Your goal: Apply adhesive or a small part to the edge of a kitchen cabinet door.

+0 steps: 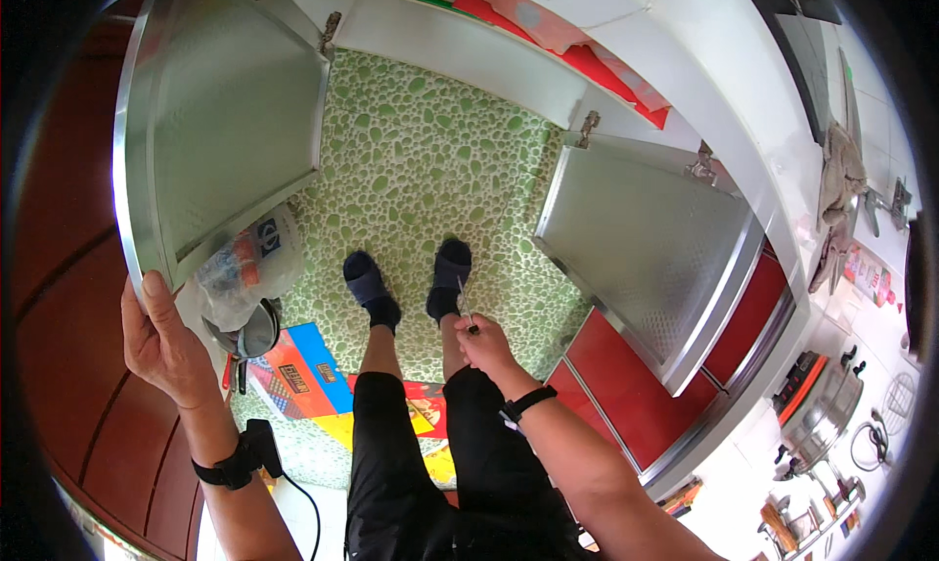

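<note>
Green-pebbled floor [421, 160]: left fingers [161, 302] clasp a door [235, 121], right fingers [492, 340] pinch a tool [472, 328] (thin-shafted).

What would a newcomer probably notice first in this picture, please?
Probably the green pebble-patterned floor in the middle, between the left frosted door and right frosted door, both open. Next, the left hand at that left door's lower corner, and the right hand, below centre, holding a thin metal tool.

The person's left hand [168, 354] holds the near corner of the left door [240, 121], thumb uppermost. The right hand [486, 346] grips a thin tool [466, 303] (its shaft pointing away from the body), well apart from either door.
</note>
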Demonstrator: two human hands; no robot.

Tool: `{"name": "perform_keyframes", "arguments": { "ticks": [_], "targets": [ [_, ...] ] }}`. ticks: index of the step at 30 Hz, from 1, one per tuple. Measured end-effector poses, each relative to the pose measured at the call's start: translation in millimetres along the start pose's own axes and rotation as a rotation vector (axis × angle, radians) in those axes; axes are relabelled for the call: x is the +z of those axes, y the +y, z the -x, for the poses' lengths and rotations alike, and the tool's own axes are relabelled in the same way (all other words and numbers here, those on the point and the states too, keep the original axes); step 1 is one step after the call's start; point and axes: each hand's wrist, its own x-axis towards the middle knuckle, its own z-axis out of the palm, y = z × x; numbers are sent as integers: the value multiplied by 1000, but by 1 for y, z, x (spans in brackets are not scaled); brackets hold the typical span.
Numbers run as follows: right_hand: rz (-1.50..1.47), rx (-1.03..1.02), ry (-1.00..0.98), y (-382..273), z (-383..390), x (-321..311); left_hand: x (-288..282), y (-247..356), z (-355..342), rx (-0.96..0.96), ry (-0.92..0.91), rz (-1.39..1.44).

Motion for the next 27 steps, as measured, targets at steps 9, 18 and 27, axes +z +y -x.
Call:
{"name": "perform_keyframes", "arguments": {
  "ticks": [9,18,27],
  "targets": [
    [-36,58,-101,4,30,-20,21,38,19,0,-217,-92],
    [-330,69,354,48,104,-81,66,109,27,-284,-325,161],
    [-953,-348,777,-2,193,-231,68,129,-5,-407,-407,283]
  ]
}}
